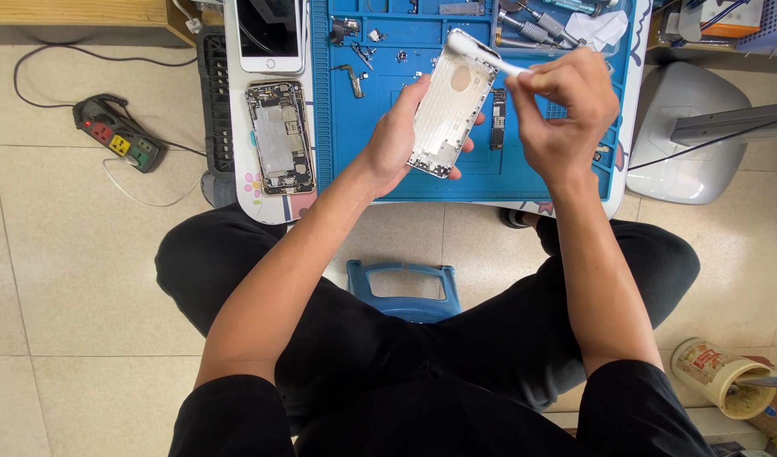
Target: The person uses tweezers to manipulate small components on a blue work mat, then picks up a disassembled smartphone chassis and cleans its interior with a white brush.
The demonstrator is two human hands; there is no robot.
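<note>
Here the left hand (397, 140) grips a silver phone shell (452, 106); the right hand (566, 110) pinches a white brush (481, 52).

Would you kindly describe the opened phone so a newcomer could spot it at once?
Find the blue work mat on the small table. Just left of it lies the opened phone, circuitry exposed, unlike the intact white phone above it and the bare silver shell in the left hand.

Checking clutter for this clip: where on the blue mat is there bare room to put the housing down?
Bare: the mat's left-centre strip, between the opened phone and the held housing. Crowded: the top edge, with small parts and screwdrivers.
</note>
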